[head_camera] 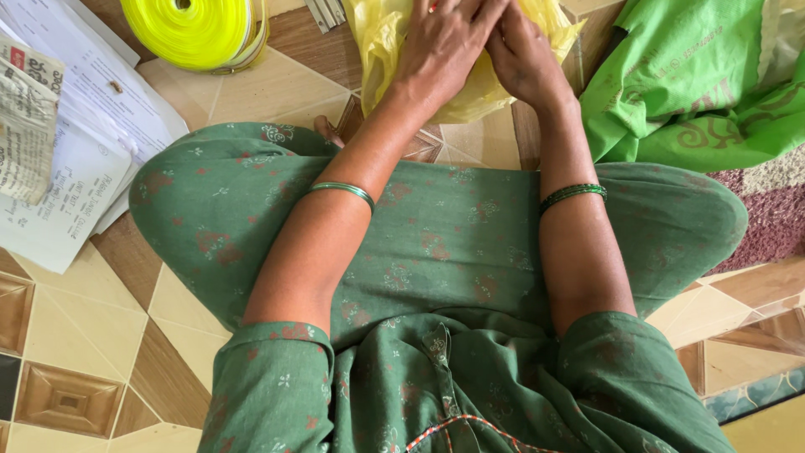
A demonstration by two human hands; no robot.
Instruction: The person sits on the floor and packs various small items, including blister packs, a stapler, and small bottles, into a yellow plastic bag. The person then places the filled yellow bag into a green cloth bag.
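Observation:
I sit cross-legged on a tiled floor in green patterned clothes. My left hand (440, 46) and my right hand (524, 54) rest together on a yellow plastic bag (377, 38) lying on the floor in front of my knees. Both press down on the bag's crumpled top, fingers bent and partly out of view at the upper edge. Whether the fingers pinch the plastic is hidden. Green bangles circle both wrists.
A spool of bright yellow tape (193, 29) stands at the upper left. Loose printed papers (67, 143) lie at the left. A green fabric bag (696, 84) sits at the right, on a maroon rug (767, 214). Metal strips (325, 12) poke in at the top.

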